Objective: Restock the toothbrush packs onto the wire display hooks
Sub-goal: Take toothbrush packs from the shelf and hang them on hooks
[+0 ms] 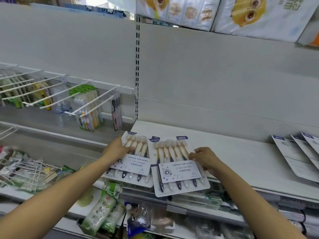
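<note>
Packs of toothbrushes lie on the white shelf [241, 152], two of them face up under the person's hands. The left pack [133, 159] sits at the shelf's left end, its long axis running from the near edge toward the back panel, tilted a little so its hang-tab end points up and slightly left; the brush heads lie at the far end and the dark handle tips at the near end, which overhangs the shelf lip. The right pack [177, 168] lies just beside it, overlapping its right edge, with the same head-far, handle-near run but tipped a little the other way, and its near end also juts past the lip. Both cards read CARING FOR GUMS and YIKOJIFE (a 6PCS tab shows at the top of the right one).

The left hand [117, 149] holds the left pack's left edge, thumb on the clear blister near the brush necks, the other fingers hidden beneath. The right hand [205, 159] grips the right pack's right edge, fingers curled over the blister near the label.

Three more packs [300, 152] lie face down at the shelf's right end, fanned over one another, well apart from the hands.

Up and to the left, white wire hooks [96, 102] stick out from a rail toward the viewer; toothbrush packs already hang on some of them, close to the back wall, long axes vertical. Tissue packs [250, 14] sit on the top shelf, and mixed goods fill the lower shelves.
</note>
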